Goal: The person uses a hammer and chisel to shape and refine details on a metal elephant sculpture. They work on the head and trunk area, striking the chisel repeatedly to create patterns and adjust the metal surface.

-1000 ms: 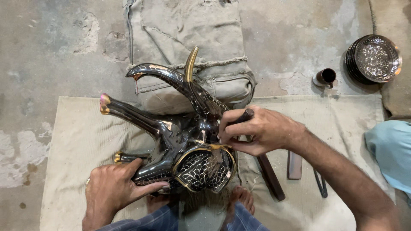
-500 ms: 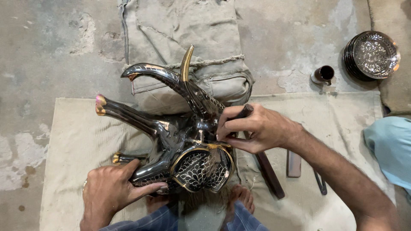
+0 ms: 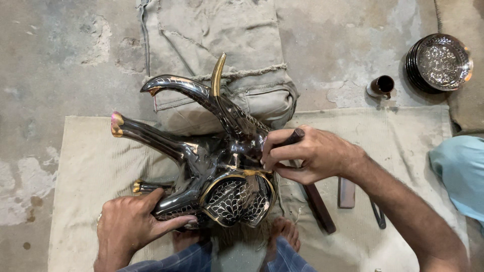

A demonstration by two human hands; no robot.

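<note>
The step in hand looks like fine surface work on a dark metal animal figure (image 3: 212,166), engraving or touching up its pattern, with the figure lying on its side on the cloth (image 3: 80,166) in the middle of the scene.

At near left, the left hand (image 3: 133,221) is clamped over the figure's lower flank, fingers wrapped onto the metal, steadying it. The figure's legs stick out to the left and far side, gold-tipped, and one gold horn (image 3: 218,74) points away. A patterned, scale-like panel faces up near the person's bare feet (image 3: 285,231).

At centre right, the right hand (image 3: 307,153) is closed around a dark-handled tool (image 3: 292,137), its working end hidden against the figure's neck, so I cannot tell what the tip is doing.

By my judgement, the next move calls for a firm brace from the left hand and small, controlled pressure from the right, since the curved polished metal could let a tip skid.

Counted: one figure, one tool in hand, three loose tools on the cloth to the right, namely a dark bar (image 3: 318,207), a flat block (image 3: 346,192) and a thin dark piece (image 3: 378,215). Far right stand one small cup (image 3: 381,85) and one stack of decorated plates (image 3: 439,61). One folded sack (image 3: 217,30) lies at the far side.
</note>
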